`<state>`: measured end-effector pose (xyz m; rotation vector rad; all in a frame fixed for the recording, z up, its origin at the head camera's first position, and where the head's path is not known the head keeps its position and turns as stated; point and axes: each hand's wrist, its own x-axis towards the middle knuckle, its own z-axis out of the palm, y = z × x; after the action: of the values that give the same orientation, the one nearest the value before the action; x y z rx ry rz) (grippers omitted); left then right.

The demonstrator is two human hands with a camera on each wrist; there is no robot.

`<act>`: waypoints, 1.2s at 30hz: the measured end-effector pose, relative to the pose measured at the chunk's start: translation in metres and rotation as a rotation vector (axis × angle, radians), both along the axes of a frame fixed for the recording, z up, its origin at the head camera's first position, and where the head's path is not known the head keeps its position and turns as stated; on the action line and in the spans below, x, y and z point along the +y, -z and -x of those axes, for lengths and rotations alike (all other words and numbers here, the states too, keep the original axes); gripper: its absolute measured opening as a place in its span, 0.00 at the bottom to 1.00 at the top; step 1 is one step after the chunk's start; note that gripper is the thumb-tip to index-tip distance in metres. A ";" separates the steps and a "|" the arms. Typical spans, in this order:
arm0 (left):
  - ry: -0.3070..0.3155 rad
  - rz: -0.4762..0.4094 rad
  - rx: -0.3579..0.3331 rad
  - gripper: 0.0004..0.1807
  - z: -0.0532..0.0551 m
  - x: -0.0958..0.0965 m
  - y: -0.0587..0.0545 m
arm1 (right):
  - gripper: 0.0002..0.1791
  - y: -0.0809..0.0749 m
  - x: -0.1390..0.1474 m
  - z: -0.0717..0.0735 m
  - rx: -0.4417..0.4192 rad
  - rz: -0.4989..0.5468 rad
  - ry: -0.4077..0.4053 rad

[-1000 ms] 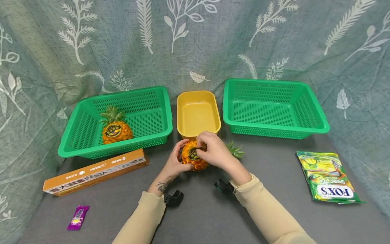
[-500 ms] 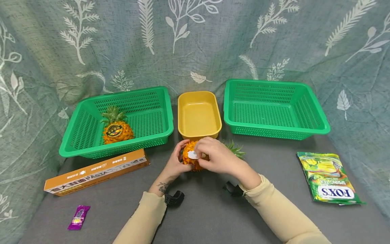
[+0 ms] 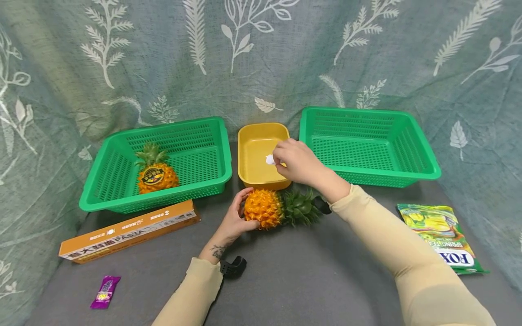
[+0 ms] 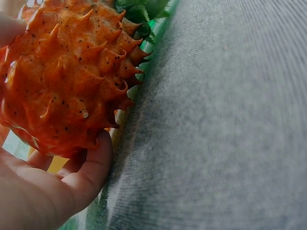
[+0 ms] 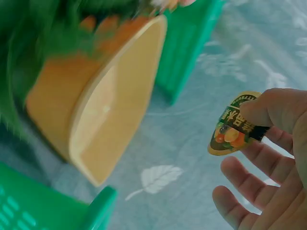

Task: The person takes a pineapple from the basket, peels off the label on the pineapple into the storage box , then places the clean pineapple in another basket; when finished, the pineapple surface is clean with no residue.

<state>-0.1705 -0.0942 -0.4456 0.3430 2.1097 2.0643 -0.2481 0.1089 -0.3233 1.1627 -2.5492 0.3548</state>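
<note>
The person's left hand (image 3: 234, 222) has its thumb and fingers clasped round the base end of a bright orange pineapple (image 3: 263, 208), which lies on its side on the grey tabletop (image 3: 285, 280). Its leafy crown (image 3: 302, 208) points away from those fingers, towards the person's right.

The right hand (image 3: 299, 160) is farther forward, its thumb and forefinger pinching an oval sticker (image 5: 235, 124). That's a black, gold-edged one with fruit pictures; the other fingers fan out apart beneath it. The pinched sticker is held up over a yellow basin (image 3: 253, 158), which sits just beyond the left fingertips and the pineapple.

To the right of the right fingers is a green plastic basket (image 3: 350, 151). Off to the left of the left fingers lies an orange pasta box (image 3: 130, 233), and behind it another green basket (image 3: 195, 158) holds a second pineapple (image 3: 159, 180) with a black label on its front. Well out from the fingers, I can see a small purple packet (image 3: 105, 292) on the left and a Fox's Spring Tea bag (image 3: 434, 228) on the right, partly covered by the sleeve (image 3: 403, 253). Past everything hangs a leaf-patterned curtain (image 3: 163, 59).
</note>
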 end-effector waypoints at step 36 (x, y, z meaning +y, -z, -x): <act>0.030 0.027 0.022 0.46 -0.001 -0.004 -0.001 | 0.19 -0.009 -0.003 -0.009 -0.315 -0.053 0.138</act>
<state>-0.1694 -0.0982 -0.4451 0.3923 2.1291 2.0230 -0.2388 0.1064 -0.3145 1.0091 -2.9079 0.4723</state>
